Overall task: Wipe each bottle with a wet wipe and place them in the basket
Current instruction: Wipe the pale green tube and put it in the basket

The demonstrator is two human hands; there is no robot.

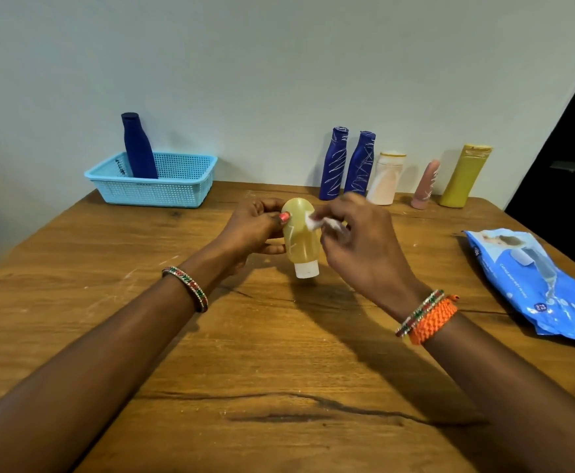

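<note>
Left hand point(257, 227) curled round yellow bottle point(300, 233) above mid-table, cap down. Right hand point(354, 240) pinching wipe point(315, 222) against it. Likely light, squeezable, slick once wet; best gripped mid-body. Basket point(177, 192) far left.

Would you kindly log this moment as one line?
left hand: holds pale yellow plastic bottle | right hand: rubs white wet wipe on it | light blue plastic basket: one dark blue bottle
</note>
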